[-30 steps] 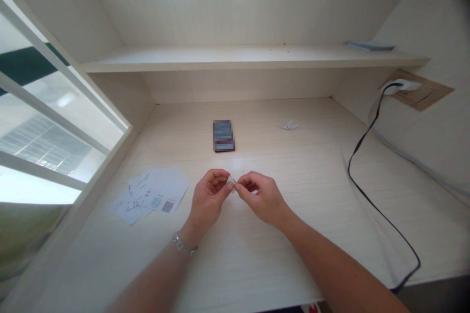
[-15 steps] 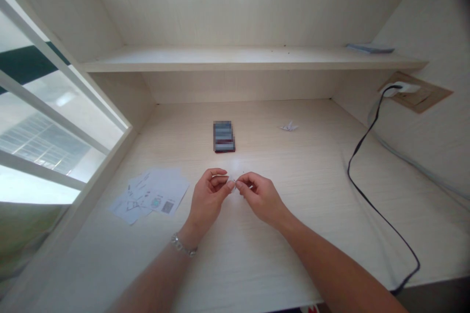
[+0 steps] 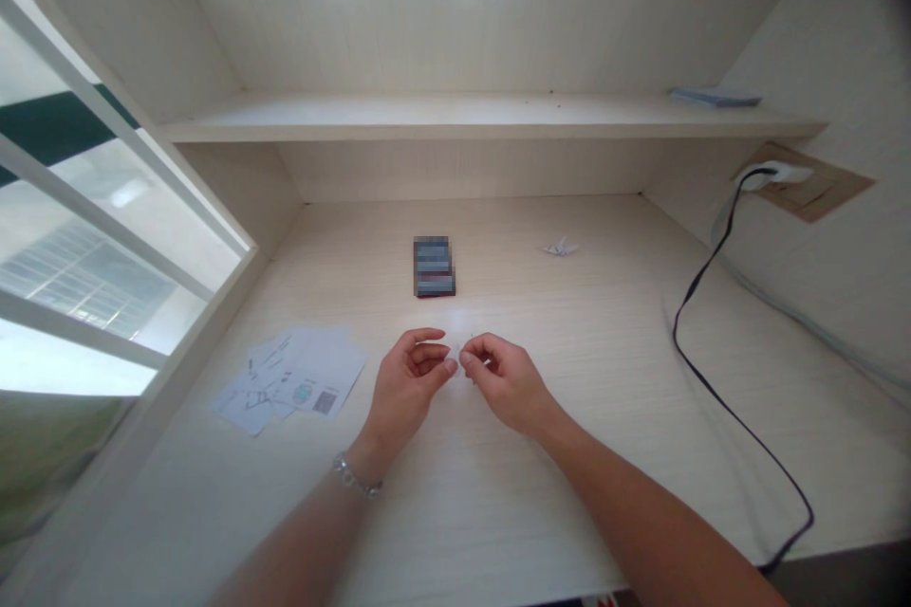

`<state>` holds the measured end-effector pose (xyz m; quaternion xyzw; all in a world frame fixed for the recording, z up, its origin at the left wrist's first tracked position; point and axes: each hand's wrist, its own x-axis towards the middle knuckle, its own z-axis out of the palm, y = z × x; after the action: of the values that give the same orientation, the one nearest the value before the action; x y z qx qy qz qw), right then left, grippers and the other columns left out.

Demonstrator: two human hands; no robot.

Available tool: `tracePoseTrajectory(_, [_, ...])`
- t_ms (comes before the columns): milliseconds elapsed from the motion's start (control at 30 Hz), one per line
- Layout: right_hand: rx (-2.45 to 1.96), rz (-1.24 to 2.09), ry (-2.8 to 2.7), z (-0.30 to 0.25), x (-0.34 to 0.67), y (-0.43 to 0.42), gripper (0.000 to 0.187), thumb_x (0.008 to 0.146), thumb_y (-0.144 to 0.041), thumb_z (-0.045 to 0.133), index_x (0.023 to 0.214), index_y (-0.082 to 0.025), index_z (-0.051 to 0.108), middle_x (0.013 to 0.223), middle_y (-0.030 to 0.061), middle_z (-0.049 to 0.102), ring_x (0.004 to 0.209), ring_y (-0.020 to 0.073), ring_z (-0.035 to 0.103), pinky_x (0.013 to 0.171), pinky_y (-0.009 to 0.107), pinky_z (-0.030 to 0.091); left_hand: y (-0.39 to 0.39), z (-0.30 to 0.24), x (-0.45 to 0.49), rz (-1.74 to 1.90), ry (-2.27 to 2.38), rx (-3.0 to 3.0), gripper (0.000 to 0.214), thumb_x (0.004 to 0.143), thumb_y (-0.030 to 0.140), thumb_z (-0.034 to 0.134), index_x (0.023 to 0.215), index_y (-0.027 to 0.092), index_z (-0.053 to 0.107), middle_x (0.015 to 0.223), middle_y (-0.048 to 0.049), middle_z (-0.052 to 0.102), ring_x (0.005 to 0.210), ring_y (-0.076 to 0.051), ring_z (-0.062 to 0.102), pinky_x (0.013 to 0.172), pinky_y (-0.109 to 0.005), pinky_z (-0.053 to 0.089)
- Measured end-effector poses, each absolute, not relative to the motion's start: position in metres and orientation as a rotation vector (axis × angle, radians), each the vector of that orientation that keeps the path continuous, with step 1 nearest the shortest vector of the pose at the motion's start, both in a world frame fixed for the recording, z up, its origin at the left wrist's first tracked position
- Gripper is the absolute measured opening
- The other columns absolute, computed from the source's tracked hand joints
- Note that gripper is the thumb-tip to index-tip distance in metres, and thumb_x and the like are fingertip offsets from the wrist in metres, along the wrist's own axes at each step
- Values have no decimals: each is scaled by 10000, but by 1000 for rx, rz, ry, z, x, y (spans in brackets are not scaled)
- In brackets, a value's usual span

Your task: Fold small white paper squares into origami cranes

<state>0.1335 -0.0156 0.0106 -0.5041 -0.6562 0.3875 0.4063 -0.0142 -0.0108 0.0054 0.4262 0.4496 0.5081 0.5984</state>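
Low over the middle of the desk, a small piece of white paper (image 3: 458, 358) shows faintly between my fingertips; its shape is too small and pale to make out. My left hand (image 3: 407, 381), with a chain bracelet at the wrist, pinches at its left side, the index finger curved above. My right hand (image 3: 507, 383) is closed too, thumb and index fingertip pressed together at the paper's right side. A folded white paper crane (image 3: 561, 248) sits farther back to the right. Behind my hands lies a phone-like dark rectangle (image 3: 434, 266), its face blurred out.
Several printed white sheets (image 3: 299, 375) overlap at the left. A black cable (image 3: 712, 387) runs from the wall socket (image 3: 811, 180) down the desk's right side. Above the back spans a shelf (image 3: 491, 114) with a flat thin item (image 3: 715, 98). White railings (image 3: 92, 190) border the left.
My fingertips have shifted very slightly to the right, and the gap between them is a little wider. Everything else stays in place.
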Motion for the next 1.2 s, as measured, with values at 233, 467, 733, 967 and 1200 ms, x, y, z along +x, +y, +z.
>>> tracePoseTrajectory(233, [-1292,918,-1670,9,132,-16,116,824,-257,481,792,-176,557,730,14,588,645,124,529,522,216,402,-10,5,-16,1191,1051,1009,395,617,169,723,971,170,548,778,-18,656,724,-129,620,699,-253,485])
tracePoseTrajectory(467, [-1280,896,-1727,10,133,-16,131,829,-239,464,749,-172,543,686,3,571,602,115,505,535,226,392,-11,5,-15,1187,1031,1018,371,617,145,722,949,166,558,788,-16,652,730,-120,614,699,-241,484])
tracePoseTrajectory(733, [-1244,998,-1684,11,134,-16,134,829,-252,475,760,-170,555,701,2,568,637,118,514,549,225,401,-10,6,-18,1191,1037,1023,359,611,147,731,933,159,572,794,-26,657,748,-123,614,697,-234,487])
tracePoseTrajectory(967, [-1142,1265,-1453,7,140,-9,195,815,-351,523,799,-165,578,677,7,573,633,125,532,563,245,437,-9,4,-21,1184,1005,1034,280,607,152,738,854,148,605,816,-27,659,743,-119,617,706,-232,488])
tracePoseTrajectory(1200, [-1021,1582,-1274,7,143,-5,193,741,-349,621,734,-161,577,624,-13,556,589,109,539,544,241,442,-10,8,-22,1055,1018,1106,172,637,181,717,791,139,654,745,-22,674,682,-109,605,662,-215,481])
